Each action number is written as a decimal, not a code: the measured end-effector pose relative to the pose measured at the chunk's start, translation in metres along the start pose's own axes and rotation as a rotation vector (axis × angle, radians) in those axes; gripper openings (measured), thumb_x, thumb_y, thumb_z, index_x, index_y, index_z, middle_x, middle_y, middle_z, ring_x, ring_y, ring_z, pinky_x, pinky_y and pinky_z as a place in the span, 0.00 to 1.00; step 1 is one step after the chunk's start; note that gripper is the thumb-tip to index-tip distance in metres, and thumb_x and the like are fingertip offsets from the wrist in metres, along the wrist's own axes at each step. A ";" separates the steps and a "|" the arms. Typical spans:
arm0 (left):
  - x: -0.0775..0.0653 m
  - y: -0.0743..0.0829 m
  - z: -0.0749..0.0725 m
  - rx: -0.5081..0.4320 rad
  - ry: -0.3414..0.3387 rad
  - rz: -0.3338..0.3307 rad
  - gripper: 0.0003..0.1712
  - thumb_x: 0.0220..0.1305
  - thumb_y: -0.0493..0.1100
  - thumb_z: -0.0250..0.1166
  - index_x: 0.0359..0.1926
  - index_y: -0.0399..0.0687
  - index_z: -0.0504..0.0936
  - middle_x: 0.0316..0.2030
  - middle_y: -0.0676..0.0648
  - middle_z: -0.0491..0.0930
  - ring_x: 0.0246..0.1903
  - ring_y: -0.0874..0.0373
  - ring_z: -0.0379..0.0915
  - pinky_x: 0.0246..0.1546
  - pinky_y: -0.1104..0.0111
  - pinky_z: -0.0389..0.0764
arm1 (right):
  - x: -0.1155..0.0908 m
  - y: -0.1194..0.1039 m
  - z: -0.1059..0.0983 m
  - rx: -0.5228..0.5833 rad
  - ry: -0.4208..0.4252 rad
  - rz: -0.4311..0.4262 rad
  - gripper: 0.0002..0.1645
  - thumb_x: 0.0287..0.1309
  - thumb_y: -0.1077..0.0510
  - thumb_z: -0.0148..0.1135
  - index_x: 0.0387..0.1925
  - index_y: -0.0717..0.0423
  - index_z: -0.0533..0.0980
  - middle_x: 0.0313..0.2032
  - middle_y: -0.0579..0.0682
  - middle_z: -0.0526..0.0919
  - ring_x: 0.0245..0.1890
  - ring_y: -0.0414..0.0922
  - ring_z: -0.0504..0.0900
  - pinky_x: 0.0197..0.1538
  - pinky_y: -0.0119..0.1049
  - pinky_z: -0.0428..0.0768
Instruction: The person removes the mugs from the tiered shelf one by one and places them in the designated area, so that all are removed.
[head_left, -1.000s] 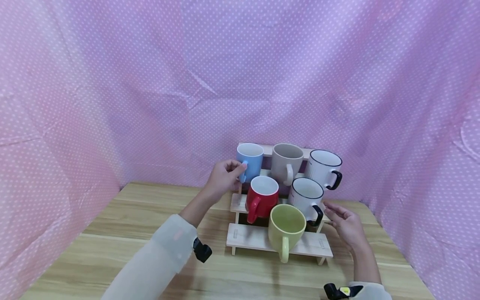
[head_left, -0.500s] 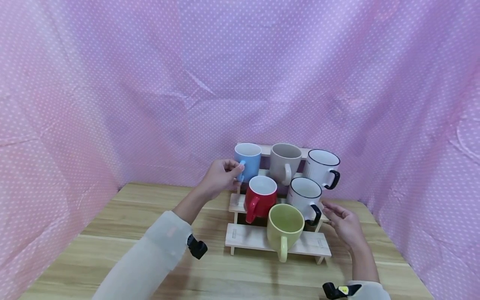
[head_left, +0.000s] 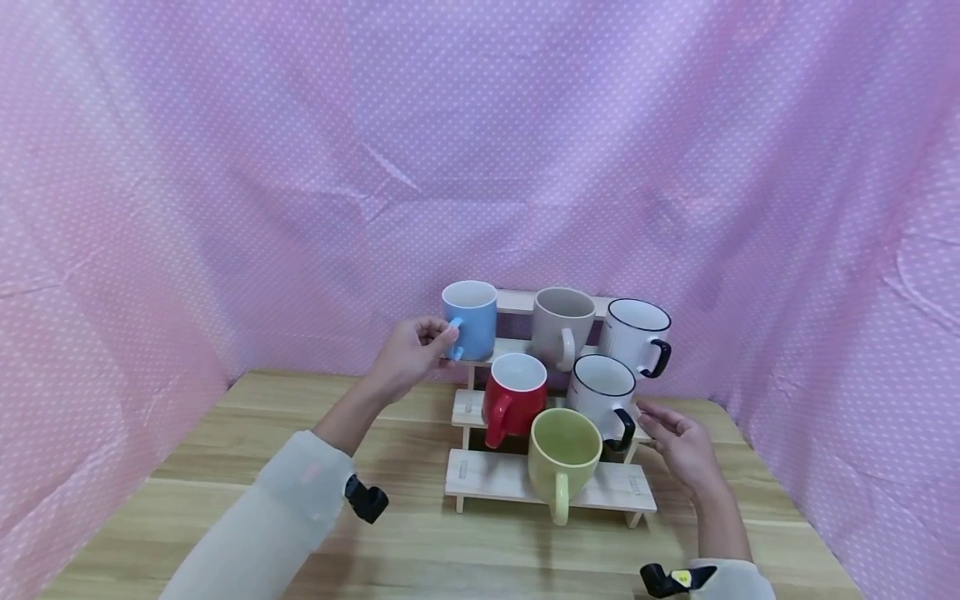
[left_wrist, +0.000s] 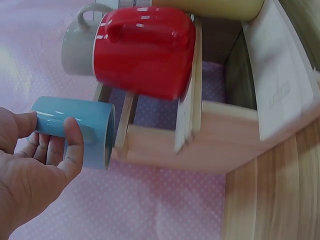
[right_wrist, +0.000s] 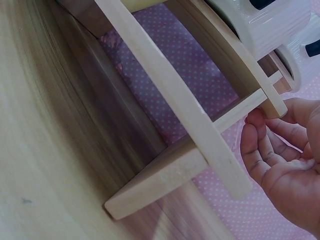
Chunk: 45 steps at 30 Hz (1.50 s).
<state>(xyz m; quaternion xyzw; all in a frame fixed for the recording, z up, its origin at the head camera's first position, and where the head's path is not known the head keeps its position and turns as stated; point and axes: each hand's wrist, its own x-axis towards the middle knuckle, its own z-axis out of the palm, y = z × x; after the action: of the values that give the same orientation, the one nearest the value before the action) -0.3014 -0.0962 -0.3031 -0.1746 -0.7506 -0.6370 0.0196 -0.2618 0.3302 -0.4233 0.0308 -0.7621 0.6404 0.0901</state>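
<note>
My left hand (head_left: 411, 354) pinches the handle of a light blue mug (head_left: 477, 327). This mug stands upright at the left end of the top step of a wooden three-step stand (head_left: 487, 475), partly past its edge; whether its base touches the wood is unclear. In the left wrist view, fingers and thumb curl at the blue mug (left_wrist: 95, 115). My right hand (head_left: 684, 446) grips the right end of the middle step, as the right wrist view shows thumb and fingers at the wooden edge (right_wrist: 276, 105). A grey-beige mug (head_left: 558, 321) stands right of the blue one.
A white black-rimmed mug (head_left: 626, 337) stands top right. The middle step bears a red mug (head_left: 516, 404) and another white black-rimmed mug (head_left: 596, 408). On the lowest step is a yellow-green mug (head_left: 551, 471). Polka-dot pink cloth (head_left: 450, 167) hangs behind the wooden table (head_left: 420, 533).
My left hand has drawn the blue mug leftward along the top step, away from the grey-beige mug. The right hand keeps its place at the stand; the view has shifted slightly.
</note>
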 end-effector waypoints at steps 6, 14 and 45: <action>-0.005 -0.002 -0.024 0.011 0.007 0.009 0.16 0.77 0.41 0.60 0.49 0.28 0.76 0.43 0.37 0.76 0.42 0.49 0.77 0.49 0.57 0.87 | -0.002 -0.002 0.000 -0.052 0.009 0.011 0.31 0.74 0.58 0.60 0.69 0.74 0.66 0.46 0.28 0.83 0.49 0.25 0.79 0.51 0.27 0.82; -0.013 -0.017 -0.061 0.065 0.027 0.033 0.18 0.78 0.42 0.58 0.50 0.25 0.74 0.42 0.37 0.73 0.43 0.50 0.76 0.49 0.61 0.87 | -0.001 0.000 0.000 -0.085 0.030 0.012 0.31 0.73 0.56 0.61 0.68 0.72 0.68 0.53 0.37 0.84 0.49 0.24 0.79 0.51 0.25 0.82; -0.055 -0.110 -0.167 0.239 0.200 -0.095 0.21 0.80 0.43 0.53 0.52 0.21 0.70 0.44 0.36 0.72 0.41 0.59 0.75 0.47 0.69 0.86 | 0.000 -0.001 0.002 -0.031 0.026 0.014 0.32 0.73 0.56 0.61 0.68 0.73 0.67 0.46 0.26 0.82 0.51 0.26 0.78 0.50 0.24 0.81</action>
<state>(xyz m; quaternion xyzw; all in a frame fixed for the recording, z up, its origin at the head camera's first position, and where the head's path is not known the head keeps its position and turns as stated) -0.3137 -0.2836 -0.3899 -0.0713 -0.8226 -0.5577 0.0847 -0.2621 0.3286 -0.4229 0.0155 -0.7710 0.6294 0.0960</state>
